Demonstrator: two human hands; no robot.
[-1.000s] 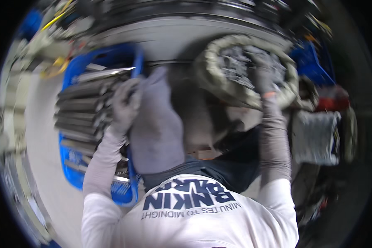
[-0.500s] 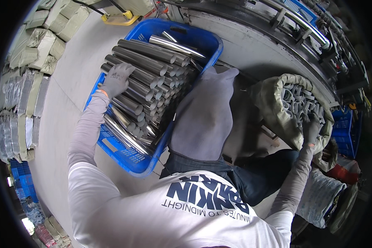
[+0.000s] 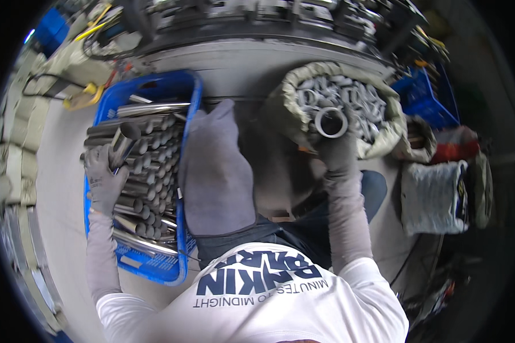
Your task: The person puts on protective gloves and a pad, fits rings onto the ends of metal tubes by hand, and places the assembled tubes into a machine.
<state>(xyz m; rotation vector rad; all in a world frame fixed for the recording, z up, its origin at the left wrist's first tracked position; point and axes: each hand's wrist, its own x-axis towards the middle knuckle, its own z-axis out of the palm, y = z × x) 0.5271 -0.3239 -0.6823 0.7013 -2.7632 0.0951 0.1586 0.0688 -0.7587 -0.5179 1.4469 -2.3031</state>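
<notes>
My left hand (image 3: 104,178), in a grey glove, is closed round a shiny metal tube (image 3: 125,140). Its near end is lifted and tilted above several other metal tubes (image 3: 154,150) piled lengthwise in a blue plastic crate (image 3: 184,240). On the right, my gloved right hand (image 3: 339,153) grips a pale grey ring (image 3: 331,123) with its opening facing up. The ring is just over the near side of a pale sack (image 3: 383,150) with a rolled rim. Many similar grey ring-shaped parts (image 3: 342,94) fill this sack; my hand hides some of them.
A long machine bench (image 3: 240,34) runs across the far side. Beyond the sack stands a blue crate (image 3: 438,97); nearer lie a red bag (image 3: 455,144) and a white woven bundle (image 3: 435,197). Wrapped packages (image 3: 20,166) are stacked at the left. A grey apron (image 3: 220,177) covers my leg.
My view has swung toward the right. The left hand has raised one tube off the pile. My right hand, earlier down among the parts in the sack, now holds a ring above it.
</notes>
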